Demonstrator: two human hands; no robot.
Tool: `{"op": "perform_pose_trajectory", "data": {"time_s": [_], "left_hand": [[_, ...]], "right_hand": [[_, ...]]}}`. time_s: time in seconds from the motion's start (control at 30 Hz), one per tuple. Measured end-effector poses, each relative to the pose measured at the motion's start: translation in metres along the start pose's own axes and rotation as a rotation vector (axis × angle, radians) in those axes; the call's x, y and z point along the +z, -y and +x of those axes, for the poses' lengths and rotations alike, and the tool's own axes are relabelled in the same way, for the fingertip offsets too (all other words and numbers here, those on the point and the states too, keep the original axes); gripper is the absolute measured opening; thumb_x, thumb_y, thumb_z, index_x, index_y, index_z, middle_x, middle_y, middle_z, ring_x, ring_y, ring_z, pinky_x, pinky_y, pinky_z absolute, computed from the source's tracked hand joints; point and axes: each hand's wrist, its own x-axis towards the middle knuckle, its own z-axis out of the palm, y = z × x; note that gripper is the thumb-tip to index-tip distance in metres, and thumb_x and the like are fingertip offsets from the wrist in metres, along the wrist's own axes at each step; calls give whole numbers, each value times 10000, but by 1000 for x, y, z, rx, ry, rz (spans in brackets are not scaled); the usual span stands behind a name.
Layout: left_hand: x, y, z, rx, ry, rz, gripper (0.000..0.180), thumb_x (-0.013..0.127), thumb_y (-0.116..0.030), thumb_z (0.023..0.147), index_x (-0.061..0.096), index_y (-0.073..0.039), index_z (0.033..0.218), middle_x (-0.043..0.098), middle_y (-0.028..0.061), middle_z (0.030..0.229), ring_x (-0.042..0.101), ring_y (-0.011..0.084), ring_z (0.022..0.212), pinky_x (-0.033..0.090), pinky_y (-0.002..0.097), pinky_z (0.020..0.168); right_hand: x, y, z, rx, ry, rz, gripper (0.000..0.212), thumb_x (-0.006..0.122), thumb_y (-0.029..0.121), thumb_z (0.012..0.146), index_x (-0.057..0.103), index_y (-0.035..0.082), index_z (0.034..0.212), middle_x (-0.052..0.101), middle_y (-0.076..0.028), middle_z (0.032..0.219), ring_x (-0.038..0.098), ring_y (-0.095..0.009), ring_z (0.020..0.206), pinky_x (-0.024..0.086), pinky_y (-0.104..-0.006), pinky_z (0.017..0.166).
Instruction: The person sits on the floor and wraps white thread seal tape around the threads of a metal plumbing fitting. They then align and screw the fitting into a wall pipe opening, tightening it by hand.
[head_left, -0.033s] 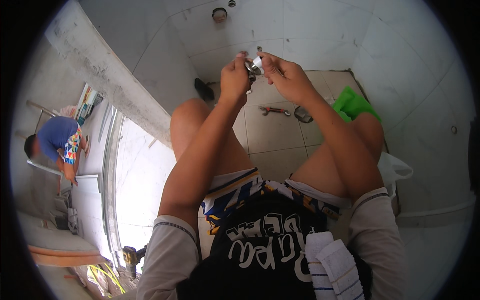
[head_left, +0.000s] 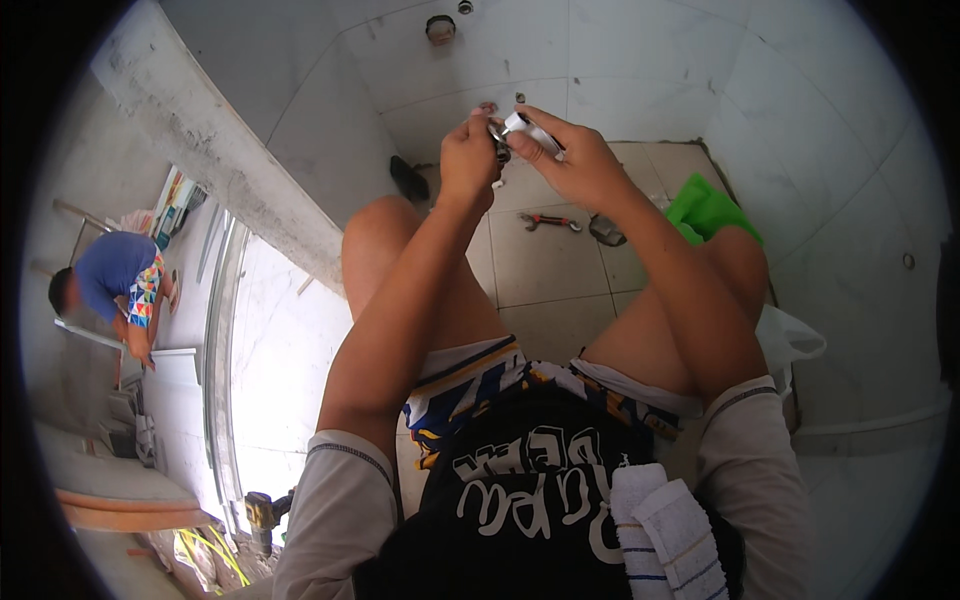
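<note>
In front of my knees, both hands are raised and close together. My left hand (head_left: pixel 468 160) is closed around a small shiny metal fitting (head_left: pixel 499 134), partly hidden by the fingers. A white, elongated piece with a rounded end (head_left: pixel 537 134) is pinched in my right hand (head_left: pixel 578 160), between thumb and fingers. Its tip meets the fitting; whether the two are joined I cannot tell. Below the hands, a wrench with a red handle (head_left: pixel 550 222) lies on the tiled floor (head_left: pixel 548 275).
A green bag (head_left: pixel 712 210) and a white plastic bag (head_left: pixel 790 335) are by my right leg. Pipe openings (head_left: pixel 440 30) pierce the tiled wall ahead. At left, beyond a rough ledge (head_left: pixel 215 130), another person (head_left: pixel 118 272) bends over. A yellow-black power tool (head_left: pixel 262 515) stands lower left.
My right hand has turned the white piece, and more of its length now shows between the fingers. My left hand has stayed nearly in place.
</note>
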Motion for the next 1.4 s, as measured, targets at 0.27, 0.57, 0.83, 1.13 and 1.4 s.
{"op": "perform_pose_trajectory", "data": {"time_s": [0.27, 0.57, 0.83, 1.13, 1.4], "left_hand": [[0, 11, 24, 306, -265, 482, 465, 479, -364, 1092, 757, -9, 975, 696, 124, 786, 638, 254, 690, 523, 405, 677], [16, 1, 9, 458, -310, 896, 431, 466, -375, 1082, 747, -85, 932, 741, 195, 805, 724, 433, 791, 569, 526, 752], [25, 7, -13, 672, -29, 1128, 395, 475, -361, 1091, 691, -86, 907, 722, 163, 733, 703, 419, 679, 562, 521, 669], [24, 3, -28, 785, 152, 852, 328, 528, -292, 1088, 694, -92, 888, 686, 133, 654, 669, 380, 593, 537, 463, 592], [19, -4, -16, 572, 19, 472, 461, 490, -343, 1121, 721, -9, 902, 598, 93, 576, 608, 185, 526, 486, 361, 560]], "right_hand": [[-7, 23, -9, 129, 130, -190, 578, 698, 307, 1001, 576, -36, 1449, 657, -131, 734, 570, -153, 624, 493, -344, 633], [-40, 47, -11, 102, 111, 157, 491, 717, 274, 1003, 638, -35, 1376, 720, -87, 774, 685, -119, 721, 521, -305, 669], [-69, 32, 5, 112, -62, 627, 493, 688, 215, 1036, 566, -6, 1460, 753, -168, 1161, 746, -174, 1042, 364, -185, 535], [-68, -20, 23, 340, -139, 668, 571, 787, 308, 964, 609, -42, 1380, 775, -178, 1078, 759, -152, 963, 374, -208, 551], [-22, -16, 16, 455, -6, 459, 396, 764, 414, 969, 767, 64, 1154, 737, -36, 844, 641, -56, 616, 294, -217, 425]]}}
